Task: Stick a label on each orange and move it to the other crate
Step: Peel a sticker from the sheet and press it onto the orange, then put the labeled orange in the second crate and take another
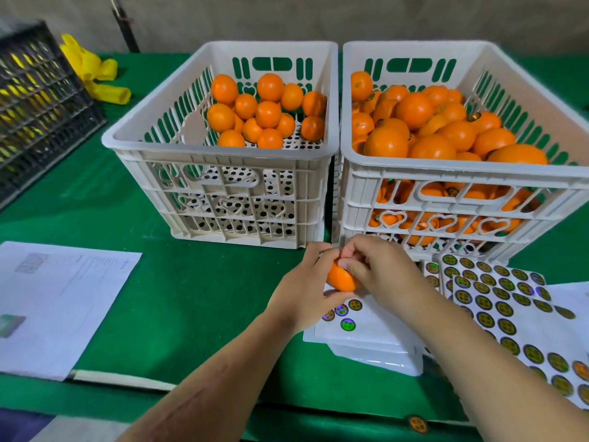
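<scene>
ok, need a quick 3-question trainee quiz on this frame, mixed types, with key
1. True or false: the left hand holds an orange while the right hand works on top of it.
2. Which white crate is fuller? A) left crate B) right crate
3. Fill in: the label sheets lie on the green table, in front of the ____ crate.

Key: 1 true; 2 B; 3 right
</scene>
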